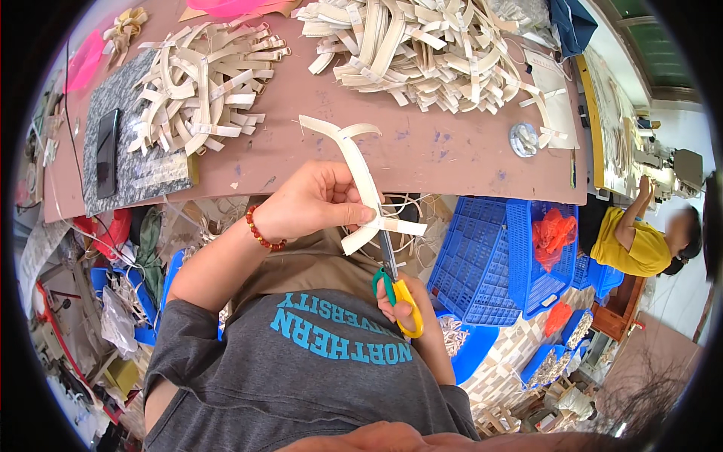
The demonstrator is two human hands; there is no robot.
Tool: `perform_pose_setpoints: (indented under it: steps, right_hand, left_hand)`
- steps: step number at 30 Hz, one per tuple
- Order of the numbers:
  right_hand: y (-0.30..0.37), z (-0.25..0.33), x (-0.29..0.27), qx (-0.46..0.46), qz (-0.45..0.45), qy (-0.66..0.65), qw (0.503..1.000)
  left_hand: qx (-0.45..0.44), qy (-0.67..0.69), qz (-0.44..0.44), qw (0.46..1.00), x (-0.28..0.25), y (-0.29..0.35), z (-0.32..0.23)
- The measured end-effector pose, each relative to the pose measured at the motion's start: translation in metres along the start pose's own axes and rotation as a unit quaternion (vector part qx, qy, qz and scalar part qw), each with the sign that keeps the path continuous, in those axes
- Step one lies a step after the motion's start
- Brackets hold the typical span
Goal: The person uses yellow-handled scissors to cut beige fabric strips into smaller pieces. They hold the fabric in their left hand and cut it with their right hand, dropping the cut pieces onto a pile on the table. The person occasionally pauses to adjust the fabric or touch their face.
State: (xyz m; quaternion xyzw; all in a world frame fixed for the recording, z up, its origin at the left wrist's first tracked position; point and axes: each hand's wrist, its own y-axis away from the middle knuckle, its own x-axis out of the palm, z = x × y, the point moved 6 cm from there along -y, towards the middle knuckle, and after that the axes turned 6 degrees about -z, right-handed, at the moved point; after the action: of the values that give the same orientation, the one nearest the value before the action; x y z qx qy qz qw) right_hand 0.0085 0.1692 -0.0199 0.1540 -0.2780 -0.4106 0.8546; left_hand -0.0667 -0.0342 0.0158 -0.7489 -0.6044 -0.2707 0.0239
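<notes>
My left hand (331,200) pinches a cream fabric strap piece (363,169) between thumb and fingers, just off the near table edge. The piece forks at both ends, with short arms branching at the top and bottom. In my right hand (399,301) is a pair of scissors (387,248) with one green and one yellow handle loop. Their blades point up and meet the strap piece near its lower fork, beside my left thumb. Part of the blades is hidden behind the strap, so I cannot tell whether they are cutting.
Two piles of similar straps (199,90), (429,56) lie on the brownish table (301,151). At left a phone (108,153) rests on a speckled stone slab (143,172). A small round dish (523,139) sits at right. Below stand blue crates (471,260); a person in yellow (636,245) works far right.
</notes>
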Motion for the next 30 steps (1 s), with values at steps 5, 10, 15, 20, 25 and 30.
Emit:
perform_pose_setpoints:
  steps: [5, 10, 15, 20, 25, 30]
  right_hand:
    - [-0.004, 0.002, 0.001, -0.021, -0.001, 0.047, 0.999]
    - [-0.006, 0.005, 0.002, -0.017, -0.032, 0.070, 0.997]
    - [-0.007, 0.008, 0.004, 0.013, -0.109, 0.089, 0.990]
    - [-0.008, -0.001, 0.004, -0.024, -0.060, 0.056, 0.996]
    - [-0.017, 0.004, 0.017, -0.041, -0.013, 0.022, 0.999]
    - [-0.020, 0.007, 0.023, -0.041, -0.027, 0.009, 0.999]
  left_hand:
    - [-0.007, -0.008, 0.006, 1.000, 0.005, 0.000, 0.003]
    - [-0.049, -0.009, 0.009, 0.999, 0.005, 0.001, 0.000]
    - [0.021, 0.057, -0.034, 0.998, -0.007, -0.007, 0.005]
    - [0.033, 0.087, -0.059, 0.994, -0.013, -0.007, -0.001]
    - [0.031, 0.082, -0.052, 0.995, -0.001, -0.003, 0.006]
    - [0.026, 0.091, -0.057, 0.994, 0.004, -0.002, 0.009]
